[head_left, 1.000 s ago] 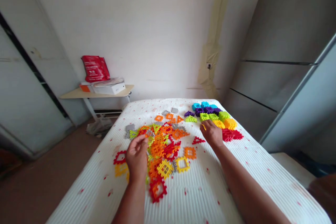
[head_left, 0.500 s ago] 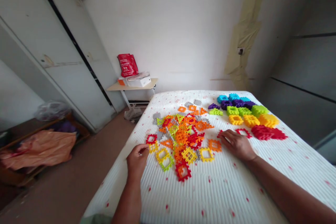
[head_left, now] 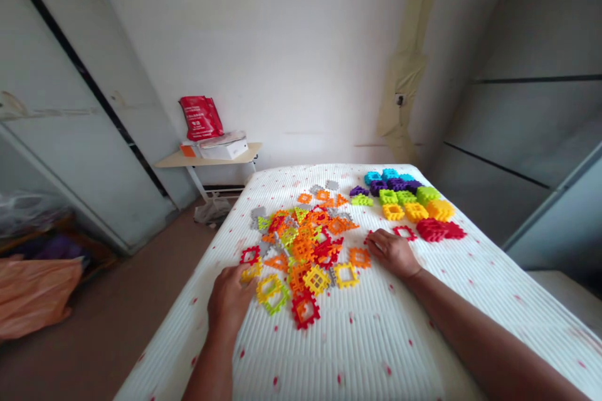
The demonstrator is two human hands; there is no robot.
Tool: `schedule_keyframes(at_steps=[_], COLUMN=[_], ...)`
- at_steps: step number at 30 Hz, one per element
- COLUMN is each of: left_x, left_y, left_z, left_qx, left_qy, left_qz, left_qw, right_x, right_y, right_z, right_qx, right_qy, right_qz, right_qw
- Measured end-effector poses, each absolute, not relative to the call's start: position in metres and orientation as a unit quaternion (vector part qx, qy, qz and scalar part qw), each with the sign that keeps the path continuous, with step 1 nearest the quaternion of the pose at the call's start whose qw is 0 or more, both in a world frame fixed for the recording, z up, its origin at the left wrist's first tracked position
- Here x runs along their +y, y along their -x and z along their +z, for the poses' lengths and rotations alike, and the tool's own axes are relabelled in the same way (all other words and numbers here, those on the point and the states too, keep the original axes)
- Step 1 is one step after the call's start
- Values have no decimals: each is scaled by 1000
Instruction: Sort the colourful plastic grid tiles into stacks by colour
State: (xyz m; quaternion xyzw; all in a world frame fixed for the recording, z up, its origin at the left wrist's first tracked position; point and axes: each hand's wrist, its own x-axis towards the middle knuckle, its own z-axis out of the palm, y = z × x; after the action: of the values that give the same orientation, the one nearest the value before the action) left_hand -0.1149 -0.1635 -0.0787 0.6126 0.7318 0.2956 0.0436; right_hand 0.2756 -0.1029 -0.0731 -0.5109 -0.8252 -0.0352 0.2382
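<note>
Two hands were down on the white bed [head_left: 357,351], with a messy pile of plastic snap-together tiles [head_left: 303,250] sitting between them. The left hand [head_left: 229,301] was curled at the pile's near edge, right by a yellow tile [head_left: 251,272], but I can't tell if it held anything. The right hand [head_left: 392,254] lay flat and spread, nothing gripped that I could see, just beside an orange tile [head_left: 360,257]. Sorted color rows [head_left: 404,195] sat beyond it.

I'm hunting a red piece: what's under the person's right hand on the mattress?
The right hand lies flat on the white ribbed mattress; a red plastic piece pokes out by its fingertips. Whatever lies beneath the palm is covered from view.
</note>
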Motion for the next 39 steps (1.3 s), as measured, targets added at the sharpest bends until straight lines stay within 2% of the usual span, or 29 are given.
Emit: schedule_keyframes(at_steps=[9, 15, 17, 21, 26, 29, 33, 39], left_x=[-164, -173, -172, -159, -137, -126, -115, -111], left_y=[107, 95, 85, 54, 5, -20, -46, -79], left_z=[-77, -59, -54, -50, -44, -38, -36, -43], left_qx=[756, 699, 682, 645, 499, 471, 468, 467], left_qy=[-557, -493, -441, -321, -329, -315, -304, -315], left_qz=[342, 517, 583, 655, 693, 688, 687, 660], left_qw=[40, -34, 20, 228, 402, 455, 465, 496], right_x=[-106, -107, -107, -106, -105, -105, -105, -111], right_y=[-272, -270, -268, -266, -267, -268, -269, -262], right_z=[-66, -64, -64, -67, -70, -69, -67, -61], right_qx=[-819, -820, -821, -821, -826, -825, -814, -794], right_qy=[524, 517, 512, 501, 499, 498, 501, 457], right_qz=[-46, -59, -65, -80, -78, -66, -43, -2], right_qw=[230, 239, 246, 261, 251, 259, 290, 401])
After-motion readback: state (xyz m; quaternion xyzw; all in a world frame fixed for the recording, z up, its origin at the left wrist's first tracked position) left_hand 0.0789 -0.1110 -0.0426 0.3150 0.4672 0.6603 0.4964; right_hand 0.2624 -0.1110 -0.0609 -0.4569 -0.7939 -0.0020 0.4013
